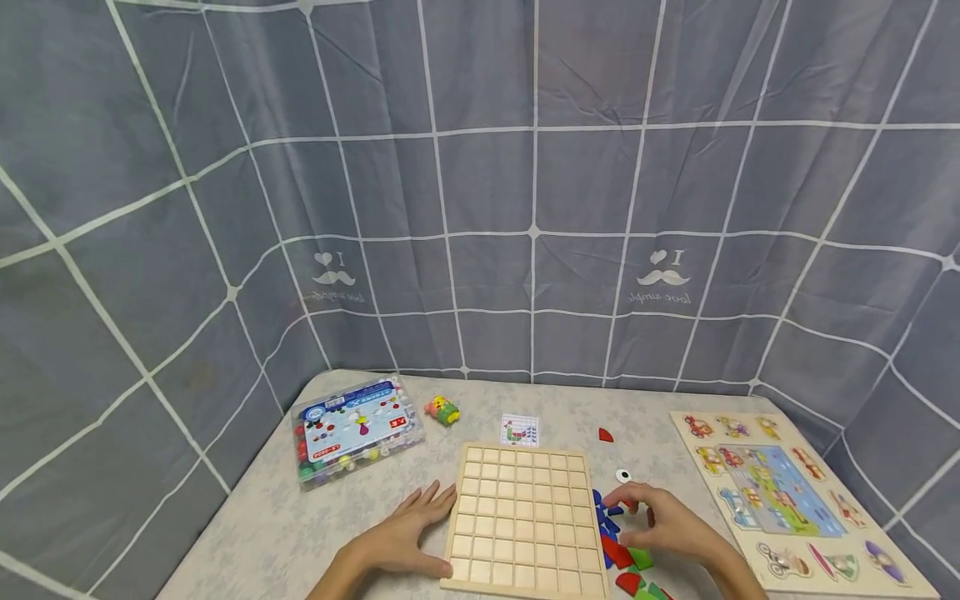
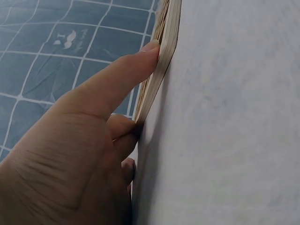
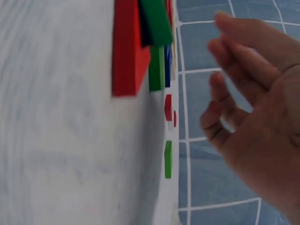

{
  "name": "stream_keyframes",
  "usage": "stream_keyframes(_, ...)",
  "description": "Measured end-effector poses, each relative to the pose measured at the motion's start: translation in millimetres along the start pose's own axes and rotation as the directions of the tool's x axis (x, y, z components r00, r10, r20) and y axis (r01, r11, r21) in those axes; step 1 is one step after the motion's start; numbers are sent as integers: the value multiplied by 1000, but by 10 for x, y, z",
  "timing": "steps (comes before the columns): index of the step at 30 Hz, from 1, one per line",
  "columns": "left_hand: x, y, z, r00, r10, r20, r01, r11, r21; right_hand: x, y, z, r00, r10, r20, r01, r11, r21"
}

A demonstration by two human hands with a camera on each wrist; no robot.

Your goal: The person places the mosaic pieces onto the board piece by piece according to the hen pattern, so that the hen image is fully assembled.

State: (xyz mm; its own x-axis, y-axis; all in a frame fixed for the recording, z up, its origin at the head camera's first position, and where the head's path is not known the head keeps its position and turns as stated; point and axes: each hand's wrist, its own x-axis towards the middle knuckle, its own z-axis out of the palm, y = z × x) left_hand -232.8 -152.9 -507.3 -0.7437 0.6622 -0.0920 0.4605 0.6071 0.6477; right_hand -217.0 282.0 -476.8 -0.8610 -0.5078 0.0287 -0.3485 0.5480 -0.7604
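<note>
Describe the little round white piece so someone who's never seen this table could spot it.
Find the wooden grid board on the table. Past its right edge, just beyond the right hand, lies a small white disc. Its black centre makes it look like an eye, unlike the plain red, green and blue pieces nearby.

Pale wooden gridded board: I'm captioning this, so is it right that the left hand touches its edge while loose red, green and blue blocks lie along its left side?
The side is wrong: the head view shows the blocks along the board's right.
</note>
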Motion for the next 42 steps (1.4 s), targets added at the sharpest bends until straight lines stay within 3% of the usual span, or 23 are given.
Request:
stream_keyframes(7,-9,-15,6,1000,1,-4,-1,1000,10,36,35,88,989,-98,113,98,995,8)
stream_keyframes(12,-14,-17,4,1000,-5,-3,6,1000,16,52,27,147,983,-113,148,109,994,30)
stream_keyframes(25,-32,-2,-11,1000,-12,-12,13,1000,14,91,105,147,994,14,109,-13,1000,-5)
stream_keyframes(42,-15,14,35,999,38,4,-38,999,19,44,129,144,998,40,42,-41,999,8)
